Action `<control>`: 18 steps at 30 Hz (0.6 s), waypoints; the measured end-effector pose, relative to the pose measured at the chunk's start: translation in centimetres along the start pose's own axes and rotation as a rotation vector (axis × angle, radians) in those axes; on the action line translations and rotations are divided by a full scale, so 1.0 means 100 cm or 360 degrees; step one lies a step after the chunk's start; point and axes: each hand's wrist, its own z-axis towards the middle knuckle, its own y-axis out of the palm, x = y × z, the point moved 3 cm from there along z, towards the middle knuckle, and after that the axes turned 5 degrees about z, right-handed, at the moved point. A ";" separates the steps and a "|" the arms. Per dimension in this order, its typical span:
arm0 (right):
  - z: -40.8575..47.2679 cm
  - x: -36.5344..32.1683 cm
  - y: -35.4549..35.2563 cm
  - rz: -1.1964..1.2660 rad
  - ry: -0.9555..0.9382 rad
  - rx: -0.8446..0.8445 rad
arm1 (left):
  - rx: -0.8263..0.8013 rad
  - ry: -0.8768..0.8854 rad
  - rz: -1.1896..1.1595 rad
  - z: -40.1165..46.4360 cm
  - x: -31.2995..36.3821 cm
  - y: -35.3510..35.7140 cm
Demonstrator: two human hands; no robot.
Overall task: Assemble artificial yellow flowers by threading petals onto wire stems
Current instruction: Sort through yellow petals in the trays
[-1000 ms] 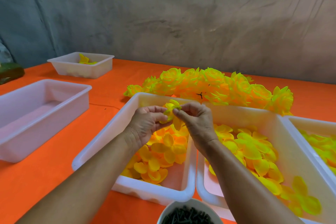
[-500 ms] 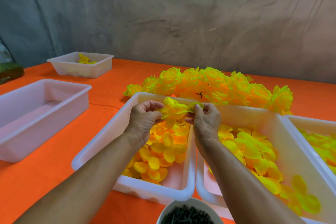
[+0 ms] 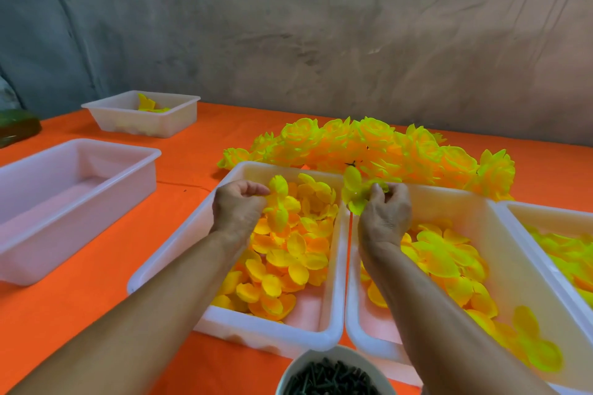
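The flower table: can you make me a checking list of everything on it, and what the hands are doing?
Surface: orange table.
Job's things: petal tray under the left hand; second petal tray under the right; third petal tray at the right edge; finished flowers piled behind; bowl of dark stems nearest the camera.
Clutter: empty tray at left; small tray with yellow pieces; dark green object, unclear.
Grippers: left hand pinches a petal piece; right hand grips a half-built flower.
Cables: nothing seen.
Surroundings: grey wall.
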 end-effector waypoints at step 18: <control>-0.033 -0.012 0.026 0.0565 0.0049 -0.1086 | -0.0419 0.0487 -0.0020 -0.020 0.025 0.010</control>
